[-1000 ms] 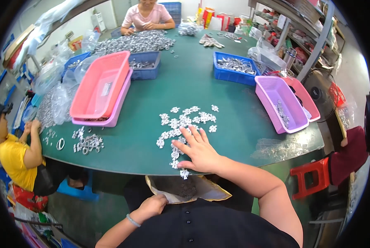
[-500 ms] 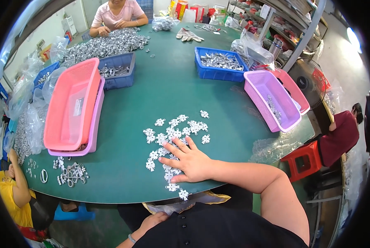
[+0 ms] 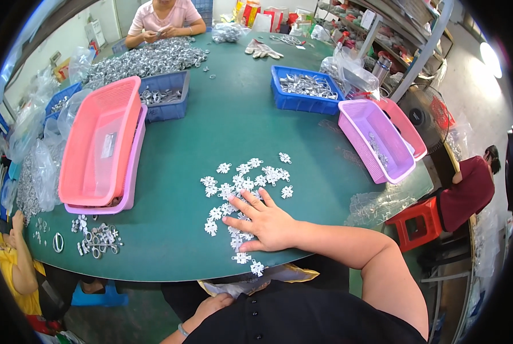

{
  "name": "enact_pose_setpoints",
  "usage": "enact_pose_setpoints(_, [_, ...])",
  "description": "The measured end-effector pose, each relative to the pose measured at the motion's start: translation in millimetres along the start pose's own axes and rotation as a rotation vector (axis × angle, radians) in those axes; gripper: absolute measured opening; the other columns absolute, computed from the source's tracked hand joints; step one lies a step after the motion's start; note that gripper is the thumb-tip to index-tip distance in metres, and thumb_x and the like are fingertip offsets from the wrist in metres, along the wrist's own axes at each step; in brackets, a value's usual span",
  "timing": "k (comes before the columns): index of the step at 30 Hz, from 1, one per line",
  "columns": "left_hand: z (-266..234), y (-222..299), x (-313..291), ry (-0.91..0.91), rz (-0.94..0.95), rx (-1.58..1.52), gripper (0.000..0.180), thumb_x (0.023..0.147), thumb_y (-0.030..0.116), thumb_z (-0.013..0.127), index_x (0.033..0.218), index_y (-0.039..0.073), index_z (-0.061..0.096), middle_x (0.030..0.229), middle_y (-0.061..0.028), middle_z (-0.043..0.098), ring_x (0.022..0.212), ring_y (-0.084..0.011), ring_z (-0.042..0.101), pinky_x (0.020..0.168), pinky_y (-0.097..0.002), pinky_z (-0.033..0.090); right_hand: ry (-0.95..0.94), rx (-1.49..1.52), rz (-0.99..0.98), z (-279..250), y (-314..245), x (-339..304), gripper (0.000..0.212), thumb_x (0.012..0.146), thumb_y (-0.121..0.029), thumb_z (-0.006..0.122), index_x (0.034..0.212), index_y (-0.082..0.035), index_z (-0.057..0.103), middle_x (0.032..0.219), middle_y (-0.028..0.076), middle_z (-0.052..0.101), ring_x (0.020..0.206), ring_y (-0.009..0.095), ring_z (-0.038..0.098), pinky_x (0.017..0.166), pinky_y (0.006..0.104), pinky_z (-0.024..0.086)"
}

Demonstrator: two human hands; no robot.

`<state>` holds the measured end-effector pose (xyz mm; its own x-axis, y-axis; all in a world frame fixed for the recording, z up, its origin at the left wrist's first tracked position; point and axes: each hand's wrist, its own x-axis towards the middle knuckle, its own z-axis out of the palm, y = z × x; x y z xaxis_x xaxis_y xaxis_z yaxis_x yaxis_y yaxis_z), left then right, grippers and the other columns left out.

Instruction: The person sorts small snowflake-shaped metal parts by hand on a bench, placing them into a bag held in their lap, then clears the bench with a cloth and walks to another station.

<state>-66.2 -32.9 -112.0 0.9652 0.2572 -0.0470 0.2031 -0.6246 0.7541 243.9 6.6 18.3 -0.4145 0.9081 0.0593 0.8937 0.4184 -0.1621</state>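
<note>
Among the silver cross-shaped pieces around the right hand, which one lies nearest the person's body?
The silver piece at the near edge of the table, below the thumb of the right hand; the others all lie farther in.

Bright, fairly even light is covering the worktop [image 3: 170,229]. Beyond its right edge, a strong white bright spot [image 3: 490,60] is glaring, and the floor [image 3: 471,74] around it is losing its detail. Below the near edge, darker shade is lying. Along the left edge, the clear plastic bags [image 3: 45,172] are catching pale reflections and are looking hazy. The white pieces [image 3: 225,189] are shining, their small details hardly reading. The right hand [image 3: 265,225] is appearing sharp. The lens is bending the near edge, and black is filling the picture's corners.
</note>
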Motion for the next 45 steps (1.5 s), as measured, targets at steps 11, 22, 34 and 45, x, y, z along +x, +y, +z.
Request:
enact_pose_setpoints(11, [-16.7, 25.3, 4.9, 0.062, -0.06, -0.08, 0.02, 0.081, 0.018, 0.056, 0.096, 0.007, 0.062, 0.093, -0.0085, 0.058, 0.081, -0.0283, 0.063, 0.068, -0.0356, 0.052, -0.044, 0.007, 0.033, -0.8, -5.1, -3.7, 0.07, 0.086, -0.059, 0.051, 0.143, -0.022, 0.035, 0.151, 0.021, 0.022, 0.14, 0.043, 0.016, 0.107, 0.0641, 0.015])
enact_pose_setpoints(22, [-9.0, 27.4, 2.0, 0.113, -0.062, -0.02, 0.016, 0.081, 0.014, 0.059, 0.094, 0.007, 0.063, 0.088, -0.0071, 0.058, 0.081, -0.0262, 0.063, 0.066, -0.0341, 0.052, -0.071, 0.027, 0.035, -0.9, -16.0, -10.1, 0.071, 0.088, -0.059, 0.048, 0.144, -0.019, 0.034, 0.152, 0.021, 0.02, 0.141, 0.042, 0.015, 0.109, 0.0629, 0.012])
enact_pose_setpoints(34, [-3.6, 25.3, 1.3, 0.101, -0.079, 0.037, 0.015, 0.083, 0.015, 0.06, 0.096, 0.008, 0.063, 0.091, -0.0087, 0.059, 0.084, -0.027, 0.063, 0.069, -0.0348, 0.053, -0.058, 0.021, 0.031, 2.5, -28.4, -20.7, 0.072, 0.087, -0.057, 0.051, 0.144, -0.017, 0.033, 0.152, 0.021, 0.019, 0.14, 0.043, 0.016, 0.108, 0.0633, 0.015])
enact_pose_setpoints(45, [-11.3, 35.7, 3.2, 0.085, -0.096, 0.003, 0.016, 0.084, 0.014, 0.057, 0.097, 0.006, 0.063, 0.092, -0.01, 0.059, 0.086, -0.0288, 0.062, 0.071, -0.0353, 0.052, -0.004, 0.03, -0.032, 8.3, -48.0, -34.7, 0.07, 0.086, -0.054, 0.056, 0.142, -0.016, 0.037, 0.151, 0.017, 0.026, 0.139, 0.04, 0.023, 0.107, 0.0614, 0.019])
